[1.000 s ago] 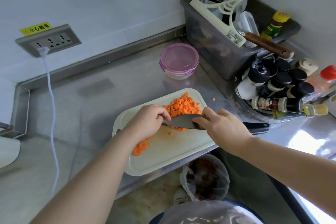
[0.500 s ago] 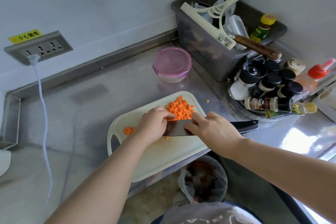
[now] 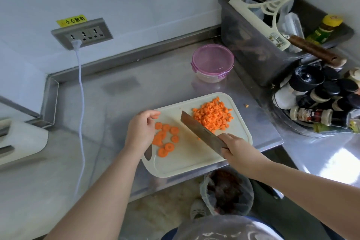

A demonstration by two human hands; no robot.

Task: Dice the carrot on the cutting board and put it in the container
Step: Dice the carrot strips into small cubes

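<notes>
Some carrot slices (image 3: pixel 166 138) behind left grip (image 3: pixel 141 131), right grip (image 3: pixel 236 149) hiding handle of knife (image 3: pixel 201 133)

One cutting board (image 3: pixel 194 163) on the counter (image 3: pixel 136 93) carries one heap of diced carrot (image 3: pixel 213 116) and about nine round carrot slices (image 3: pixel 166 128); one stray carrot piece (image 3: pixel 246 105) lies off it. One knife (image 3: pixel 200 132), one pink-lidded container (image 3: pixel 213 62), one grey bin (image 3: pixel 253 48), one socket panel (image 3: pixel 82 33) with three outlets and one plug (image 3: pixel 76 43)
</notes>
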